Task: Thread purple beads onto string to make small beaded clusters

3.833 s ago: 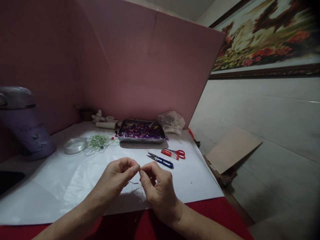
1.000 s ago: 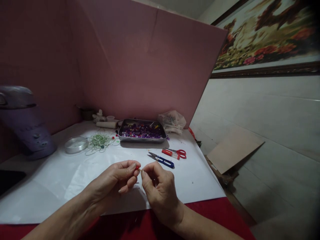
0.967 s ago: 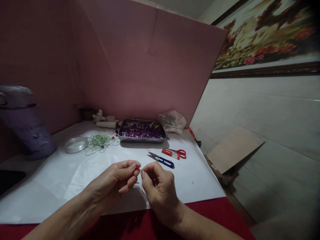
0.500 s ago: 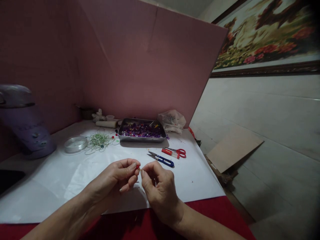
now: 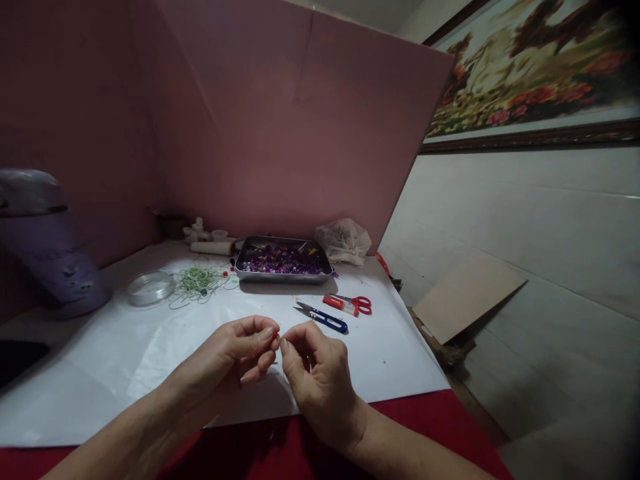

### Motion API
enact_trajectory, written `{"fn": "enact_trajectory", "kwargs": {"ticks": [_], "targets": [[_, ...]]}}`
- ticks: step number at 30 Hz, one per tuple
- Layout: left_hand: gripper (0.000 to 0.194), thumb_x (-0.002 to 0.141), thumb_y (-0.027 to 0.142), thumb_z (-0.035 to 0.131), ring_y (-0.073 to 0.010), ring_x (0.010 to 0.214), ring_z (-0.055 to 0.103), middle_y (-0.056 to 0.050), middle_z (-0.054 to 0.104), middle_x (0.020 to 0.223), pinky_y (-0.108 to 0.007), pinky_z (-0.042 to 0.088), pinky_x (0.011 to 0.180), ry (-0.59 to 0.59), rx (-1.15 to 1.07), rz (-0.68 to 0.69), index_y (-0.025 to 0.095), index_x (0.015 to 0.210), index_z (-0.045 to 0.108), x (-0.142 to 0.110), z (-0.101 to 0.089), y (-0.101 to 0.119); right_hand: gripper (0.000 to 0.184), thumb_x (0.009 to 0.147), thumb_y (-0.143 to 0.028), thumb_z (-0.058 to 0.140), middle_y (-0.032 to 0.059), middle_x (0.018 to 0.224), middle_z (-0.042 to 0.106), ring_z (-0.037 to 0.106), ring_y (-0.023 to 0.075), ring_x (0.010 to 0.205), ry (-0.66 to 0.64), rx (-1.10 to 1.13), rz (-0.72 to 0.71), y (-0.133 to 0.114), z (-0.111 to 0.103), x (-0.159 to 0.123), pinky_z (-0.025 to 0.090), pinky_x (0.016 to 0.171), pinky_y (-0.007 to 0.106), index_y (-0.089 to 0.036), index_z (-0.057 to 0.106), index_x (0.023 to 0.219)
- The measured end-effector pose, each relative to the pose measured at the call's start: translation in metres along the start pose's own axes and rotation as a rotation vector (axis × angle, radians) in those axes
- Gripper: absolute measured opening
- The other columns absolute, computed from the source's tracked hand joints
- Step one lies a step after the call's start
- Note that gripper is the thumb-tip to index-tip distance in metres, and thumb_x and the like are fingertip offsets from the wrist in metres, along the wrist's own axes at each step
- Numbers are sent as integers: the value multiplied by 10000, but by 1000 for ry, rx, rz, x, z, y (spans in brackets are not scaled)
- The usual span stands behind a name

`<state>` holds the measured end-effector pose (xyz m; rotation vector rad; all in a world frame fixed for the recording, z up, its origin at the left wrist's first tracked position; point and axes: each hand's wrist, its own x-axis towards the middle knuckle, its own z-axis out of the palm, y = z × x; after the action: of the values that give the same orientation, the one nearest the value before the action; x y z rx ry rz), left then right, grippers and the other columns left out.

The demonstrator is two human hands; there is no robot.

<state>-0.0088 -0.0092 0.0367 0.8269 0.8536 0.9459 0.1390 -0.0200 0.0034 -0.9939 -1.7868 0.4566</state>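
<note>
My left hand (image 5: 235, 353) pinches a small red bead (image 5: 275, 335) between thumb and forefinger. My right hand (image 5: 315, 373) is closed in a pinch right beside it, its fingertips almost touching the bead; it seems to hold a thin thread end, too fine to make out. Both hands hover over white paper (image 5: 125, 360) near the table's front edge. Behind them stands a metal tray (image 5: 283, 275) full of purple and mixed beads.
Blue thread snips (image 5: 323, 319) and red scissors (image 5: 350, 304) lie just beyond my right hand. A tangle of green cord (image 5: 199, 281), a clear round lid (image 5: 150, 287) and a purple appliance (image 5: 45, 247) sit at the left. A crumpled plastic bag (image 5: 344, 241) lies behind. Pink boards wall the back.
A red bead has appeared in my left fingertips since the oldest frame. Over the last second both hands stay pinched together, nearly still.
</note>
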Motion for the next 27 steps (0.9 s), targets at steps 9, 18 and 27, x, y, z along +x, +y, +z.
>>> {"fn": "enact_trajectory", "kwargs": {"ticks": [9, 18, 27], "targets": [[153, 674, 224, 752, -50, 458, 419, 24, 521, 538, -149, 299, 434, -5, 12, 16, 128, 685, 633, 2, -3, -3, 113, 853, -202, 478, -15, 569, 549, 465, 98, 463, -7, -10, -7, -1, -1, 0, 361, 476, 219, -171, 556, 776], [166, 668, 233, 759, -48, 459, 422, 25, 522, 534, -143, 297, 427, 8, 27, 17, 127, 687, 633, 1, 0, -2, 103, 847, -192, 484, -11, 576, 557, 472, 100, 471, -7, -18, -5, 0, -1, 0, 359, 484, 219, -170, 560, 780], [167, 658, 223, 766, -46, 457, 435, 23, 528, 545, -138, 292, 407, -4, 8, 34, 122, 702, 640, 0, 0, -1, 111, 846, -195, 477, -10, 582, 553, 474, 101, 472, -9, -22, -19, -2, -3, 1, 367, 479, 213, -175, 548, 764]]}}
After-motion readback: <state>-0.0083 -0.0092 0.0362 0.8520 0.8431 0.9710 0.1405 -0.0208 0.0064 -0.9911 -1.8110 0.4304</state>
